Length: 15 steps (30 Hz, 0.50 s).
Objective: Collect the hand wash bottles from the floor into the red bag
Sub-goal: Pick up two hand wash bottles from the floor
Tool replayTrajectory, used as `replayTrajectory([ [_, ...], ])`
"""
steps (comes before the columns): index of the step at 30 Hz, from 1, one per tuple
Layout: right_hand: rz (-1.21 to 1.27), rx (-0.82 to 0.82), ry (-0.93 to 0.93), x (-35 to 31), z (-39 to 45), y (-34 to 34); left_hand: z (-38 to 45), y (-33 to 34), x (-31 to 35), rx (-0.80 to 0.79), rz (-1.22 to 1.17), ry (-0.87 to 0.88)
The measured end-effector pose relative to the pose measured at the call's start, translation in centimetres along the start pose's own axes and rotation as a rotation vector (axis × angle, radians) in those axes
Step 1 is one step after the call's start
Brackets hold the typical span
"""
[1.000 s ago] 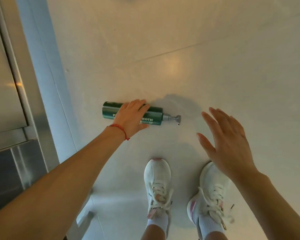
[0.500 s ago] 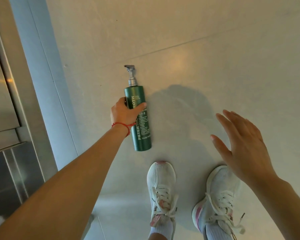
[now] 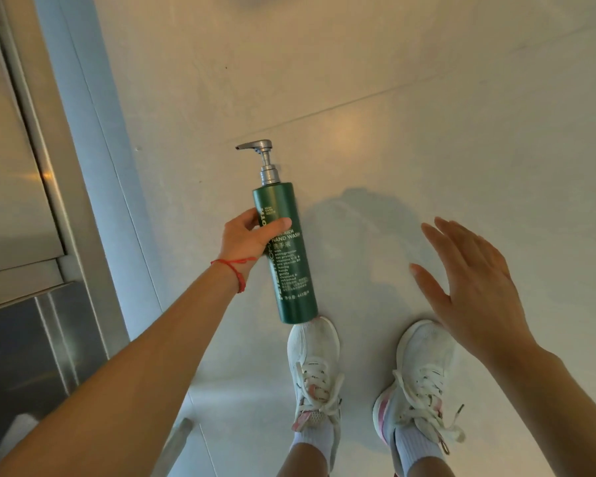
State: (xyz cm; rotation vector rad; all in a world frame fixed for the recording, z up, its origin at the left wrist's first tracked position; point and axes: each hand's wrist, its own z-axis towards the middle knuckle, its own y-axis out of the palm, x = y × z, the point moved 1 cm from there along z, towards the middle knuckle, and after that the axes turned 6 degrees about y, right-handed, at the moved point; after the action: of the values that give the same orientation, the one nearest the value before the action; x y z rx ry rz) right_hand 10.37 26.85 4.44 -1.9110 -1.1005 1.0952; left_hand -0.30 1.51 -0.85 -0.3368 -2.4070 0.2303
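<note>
The left hand (image 3: pixel 246 241) grips a green hand wash bottle (image 3: pixel 284 253) about the middle of its body, the thumb curled across the front over the printed label and the other fingers wrapped behind it, mostly hidden by the bottle. The bottle is held above the pale floor (image 3: pixel 410 98), its silver pump (image 3: pixel 260 156) at the far end with the spout pointing left, and its flat base nearest the camera, appearing just above the toe of the left white shoe (image 3: pixel 313 366). White lettering on the bottle reads "HAND WASH", with smaller lines of text below that are too fine to make out. A thin red string bracelet (image 3: pixel 236 270) circles the wrist just below the bottle-holding hand. The right hand (image 3: pixel 468 284) hovers well to the right of the bottle, palm facing down, its fingers straight and spread slightly, holding nothing; it shows above the right white shoe (image 3: pixel 424 373), which has pink trim at the heel. Both shoes are laced and worn with white socks. To the right of the bottle a soft shadow lies on the floor. Far to the left of the bottle runs a pale grey upright strip (image 3: pixel 83 132), and beyond it are brushed metal panels (image 3: pixel 11 166).
</note>
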Motion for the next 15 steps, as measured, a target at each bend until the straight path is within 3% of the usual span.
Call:
replayTrajectory([
  [9,0.097,0.036,0.102,-0.7,-5.0,-13.1,-14.0,2.7,12.3,-0.307,-0.208,0.028],
  [15,0.176,0.146,0.188,0.1,-7.8,-24.4,-21.8,6.5,22.7,-0.334,-0.281,0.038],
])
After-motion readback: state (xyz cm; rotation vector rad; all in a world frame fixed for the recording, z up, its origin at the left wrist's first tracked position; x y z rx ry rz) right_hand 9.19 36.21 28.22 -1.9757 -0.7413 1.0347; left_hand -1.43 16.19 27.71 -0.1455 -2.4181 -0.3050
